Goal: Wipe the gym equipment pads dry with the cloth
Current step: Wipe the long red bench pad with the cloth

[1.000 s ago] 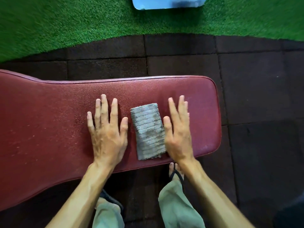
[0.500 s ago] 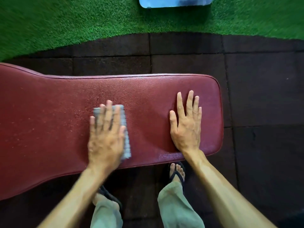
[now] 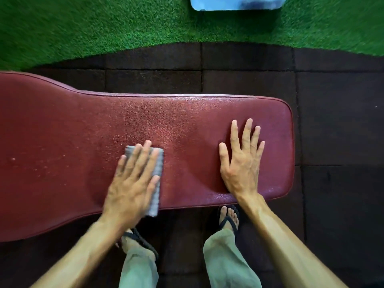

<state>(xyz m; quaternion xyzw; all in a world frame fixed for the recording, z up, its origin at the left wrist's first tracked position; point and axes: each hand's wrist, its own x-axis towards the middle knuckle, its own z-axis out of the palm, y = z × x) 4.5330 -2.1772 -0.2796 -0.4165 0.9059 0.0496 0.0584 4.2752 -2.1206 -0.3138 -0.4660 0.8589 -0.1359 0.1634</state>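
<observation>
A: Where is the cloth point(image 3: 158, 163) now?

B: On the red pad point(image 3: 72, 132), near its front edge, under the left hand point(image 3: 133, 181). The hand lies flat on it, fingers straight and slightly spread, pressing it down. Only the cloth's far corners and right edge show; its near end hangs just over the pad's front edge.

A: How does that compare with a second ago?

B: A second ago the cloth lay bare between the two hands. Half a second ago the left hand had already covered it and slid it left. Since then it has stayed under that hand, and it sits a little nearer the front edge than it did.

A: And the right hand point(image 3: 242, 163)?

B: Flat on the pad toward its right end, fingers straight and spread, holding nothing. It has stayed where it was half a second ago, well apart from the cloth.

A: What about the pad surface?

B: Small droplets speckle it left of the cloth and along the front edge by the right wrist.

A: Anything else around?

B: Dark floor tiles point(image 3: 332, 121), green turf point(image 3: 83, 28) beyond, a pale blue box point(image 3: 236, 3) at the top edge, and two feet in sandals point(image 3: 228, 219) below the pad.
</observation>
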